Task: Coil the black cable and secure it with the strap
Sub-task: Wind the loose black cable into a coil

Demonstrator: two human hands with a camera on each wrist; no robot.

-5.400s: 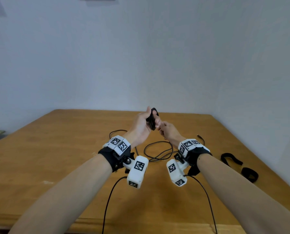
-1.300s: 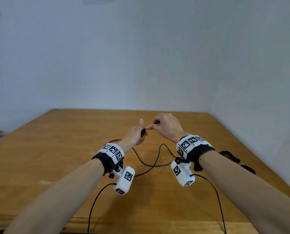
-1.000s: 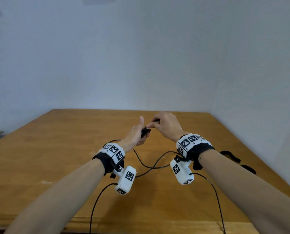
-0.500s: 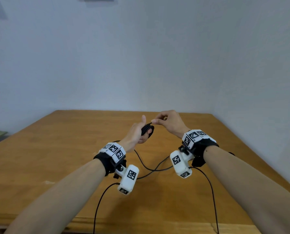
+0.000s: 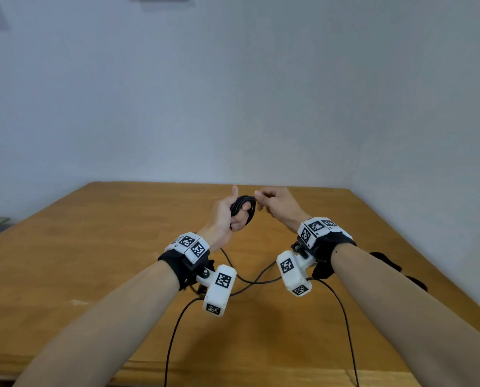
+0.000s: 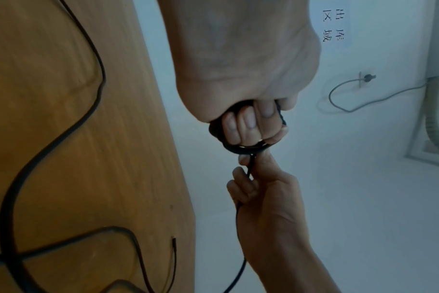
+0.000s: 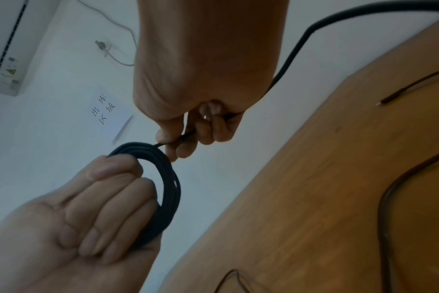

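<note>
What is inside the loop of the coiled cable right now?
The left hand's curled fingers pass through the coiled cable, gripping one side of the loops. The right hand pinches the loose strand at the coil's top. The cable under the fingers is hidden, and no strap shows on the coil.

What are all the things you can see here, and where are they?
black cable: one, black, partly coiled in the left hand, the loose rest lying on the table.
strap: one, black, on the table by the right forearm, partly hidden.
table: one, brown wood, under both arms.
paper sign: one, white with black characters, on the wall.
wall cord: one, grey, running from a wall socket.
wrist cameras: two, white with black squares, one below each wrist.
left hand: one, holds the coil.
right hand: one, pinches the cable beside the coil.
</note>
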